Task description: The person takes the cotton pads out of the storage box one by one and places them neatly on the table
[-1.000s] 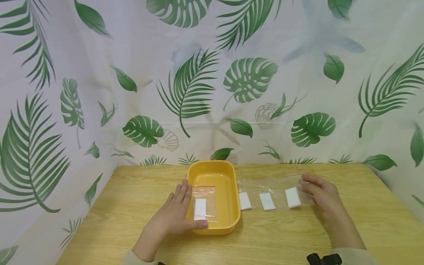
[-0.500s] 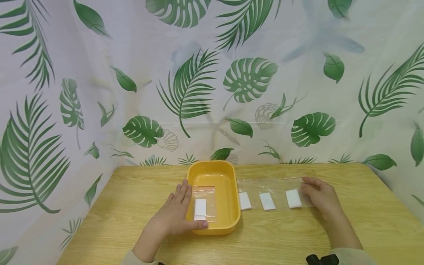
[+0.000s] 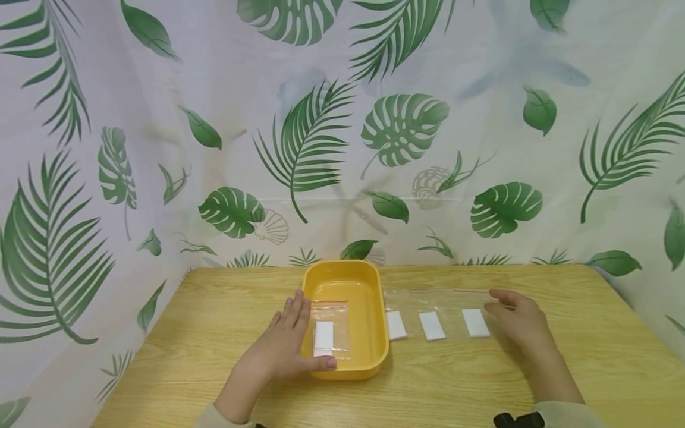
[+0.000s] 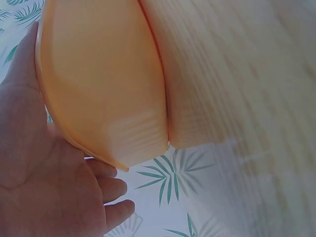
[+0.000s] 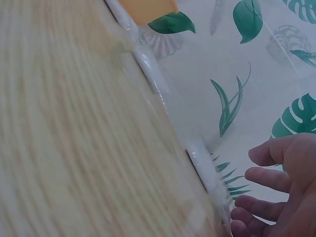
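Note:
My left hand (image 3: 286,345) rests against the near-left side of a yellow plastic tray (image 3: 366,351), fingers straight along its side and thumb over the near rim. Inside the tray lies a clear zip bag (image 3: 341,339) with a white rectangular piece (image 3: 323,334). To the tray's right, clear bags lie in a row with three white pieces: one beside the tray (image 3: 396,325), a middle piece (image 3: 431,326) and a right-hand piece (image 3: 475,323). At the right end of the row is my right hand (image 3: 521,321); the right wrist view shows its thumb and fingers apart, holding nothing.
Everything stands on a wood-grain table (image 3: 439,380). A leaf-patterned curtain (image 3: 321,148) hangs behind the table and along its sides. The tray's far end is near the table's back edge.
The rightmost bag has come down from a slight tilt to lie flat on the table. My right hand has lowered slightly and let go of it. The left hand and tray have stayed still.

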Action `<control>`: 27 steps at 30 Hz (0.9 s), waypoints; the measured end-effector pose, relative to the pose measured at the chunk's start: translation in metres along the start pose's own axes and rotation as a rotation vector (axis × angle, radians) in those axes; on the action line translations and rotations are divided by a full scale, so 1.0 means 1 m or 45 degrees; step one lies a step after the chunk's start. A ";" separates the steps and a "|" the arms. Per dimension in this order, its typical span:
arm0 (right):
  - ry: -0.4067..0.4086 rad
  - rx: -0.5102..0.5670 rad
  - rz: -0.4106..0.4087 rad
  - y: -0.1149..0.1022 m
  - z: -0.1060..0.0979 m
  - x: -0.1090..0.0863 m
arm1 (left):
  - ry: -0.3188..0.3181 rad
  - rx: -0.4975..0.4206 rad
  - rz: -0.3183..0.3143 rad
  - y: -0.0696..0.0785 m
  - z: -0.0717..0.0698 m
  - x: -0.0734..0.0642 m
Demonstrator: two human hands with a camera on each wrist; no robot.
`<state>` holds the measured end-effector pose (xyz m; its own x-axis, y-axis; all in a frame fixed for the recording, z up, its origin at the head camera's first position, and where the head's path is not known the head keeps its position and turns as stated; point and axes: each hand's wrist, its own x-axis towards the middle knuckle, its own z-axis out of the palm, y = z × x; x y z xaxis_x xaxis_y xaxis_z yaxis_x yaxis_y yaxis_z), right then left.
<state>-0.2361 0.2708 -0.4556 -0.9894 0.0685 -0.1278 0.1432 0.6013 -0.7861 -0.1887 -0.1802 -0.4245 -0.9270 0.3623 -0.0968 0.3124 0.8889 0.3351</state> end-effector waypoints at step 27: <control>0.099 0.471 -0.161 -0.033 0.002 -0.003 | 0.003 -0.009 0.007 0.001 0.000 -0.001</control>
<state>-0.2382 0.2491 -0.4302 -0.9966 0.0807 0.0185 0.0051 0.2829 -0.9591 -0.1877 -0.1795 -0.4241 -0.9259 0.3661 -0.0927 0.3157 0.8851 0.3421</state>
